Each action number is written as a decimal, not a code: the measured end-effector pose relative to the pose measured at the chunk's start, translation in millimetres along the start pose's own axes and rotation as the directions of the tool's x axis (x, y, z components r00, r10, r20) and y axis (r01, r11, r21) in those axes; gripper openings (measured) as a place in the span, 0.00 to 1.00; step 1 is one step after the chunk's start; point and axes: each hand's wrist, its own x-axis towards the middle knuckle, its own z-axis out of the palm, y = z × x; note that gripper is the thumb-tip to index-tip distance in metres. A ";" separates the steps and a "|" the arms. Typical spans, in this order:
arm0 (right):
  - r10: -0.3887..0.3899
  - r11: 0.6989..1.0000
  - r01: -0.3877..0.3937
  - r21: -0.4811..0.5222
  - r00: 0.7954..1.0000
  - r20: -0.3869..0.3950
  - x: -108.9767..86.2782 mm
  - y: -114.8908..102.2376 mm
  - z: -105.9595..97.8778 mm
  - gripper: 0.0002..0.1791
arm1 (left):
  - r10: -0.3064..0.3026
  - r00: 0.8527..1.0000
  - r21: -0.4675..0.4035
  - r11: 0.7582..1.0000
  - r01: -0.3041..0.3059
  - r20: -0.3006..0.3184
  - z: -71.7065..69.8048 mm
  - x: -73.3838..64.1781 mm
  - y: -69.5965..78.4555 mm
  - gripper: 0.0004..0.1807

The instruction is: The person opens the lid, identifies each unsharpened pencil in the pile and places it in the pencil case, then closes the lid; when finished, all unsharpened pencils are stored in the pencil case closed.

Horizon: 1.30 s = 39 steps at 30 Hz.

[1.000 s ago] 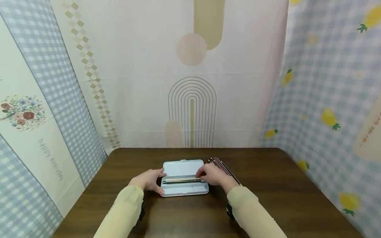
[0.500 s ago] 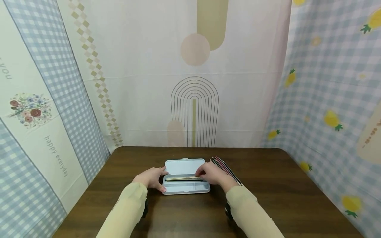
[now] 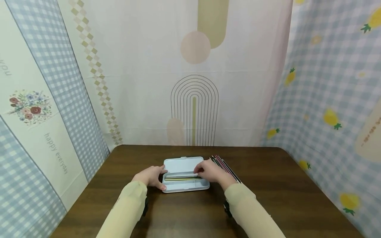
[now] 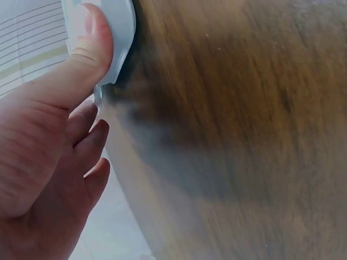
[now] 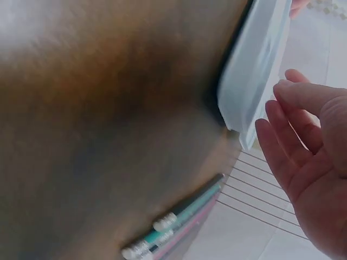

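Observation:
A pale blue pencil case [image 3: 190, 189] lies on the table with its lid [image 3: 181, 165] swung back. Several pencils [image 3: 178, 179] lie lengthwise in its rear compartment. My left hand [image 3: 149, 177] holds the case's left end, its thumb [image 4: 95, 40] bent over the front corner and its fingers near the lid side. Above the right end of the pencils hovers my right hand [image 3: 209, 171]; its thumb and forefinger are close together, with no pencil visible between them in the right wrist view. That hand hides part of the case's right side.
More pencils [image 3: 223, 164] lie in a slanted bunch just right of the case, partly behind the right forearm; their ends [image 5: 143, 244] show in the right wrist view. The brown wooden table [image 3: 184, 215] meets a patterned cloth backdrop [image 3: 143, 99].
A light yellow pencil, tilted in my right fingers half a second ago, now lies flat in the case with the others. My right fingers have risen slightly; the left hand keeps its place.

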 end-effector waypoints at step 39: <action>0.239 0.971 -0.235 0.046 0.952 -0.193 -41.8 55.3 -54.3 0.11 | -0.070 0.997 -0.004 0.998 0.070 0.023 -4.4 -2.5 20.5 0.47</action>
